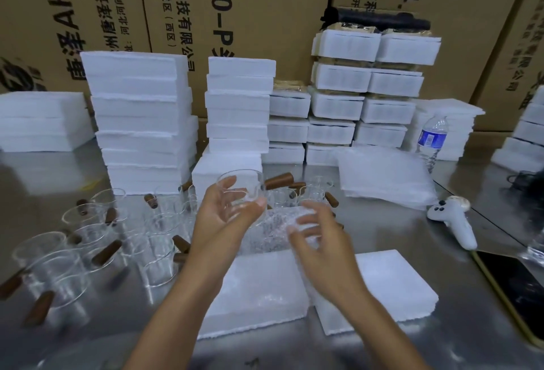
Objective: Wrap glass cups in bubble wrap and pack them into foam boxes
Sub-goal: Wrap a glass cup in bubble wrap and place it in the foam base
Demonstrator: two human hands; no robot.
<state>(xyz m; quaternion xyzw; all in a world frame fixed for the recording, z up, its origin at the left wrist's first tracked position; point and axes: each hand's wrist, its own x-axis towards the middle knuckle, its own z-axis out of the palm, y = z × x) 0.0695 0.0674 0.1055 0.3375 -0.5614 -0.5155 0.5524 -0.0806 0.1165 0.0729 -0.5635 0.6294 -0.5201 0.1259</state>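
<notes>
My left hand [226, 216] holds a clear glass cup [243, 188] with a brown wooden handle [279, 180], lifted above the table's middle. My right hand [318, 231] hovers just to the right with fingers spread, over a sheet of bubble wrap [270, 231] lying on the table. Two white foam pieces [391, 287] lie side by side at the front, under my forearms. Several more glass cups with wooden handles [88, 240] stand at the left and behind my hands.
Stacks of foam boxes [144, 122] and taped packed boxes [365, 86] line the back before cardboard cartons. A pile of bubble wrap sheets [385, 178], a water bottle [431, 140], a white controller [453, 219] and a phone [512, 287] lie at the right.
</notes>
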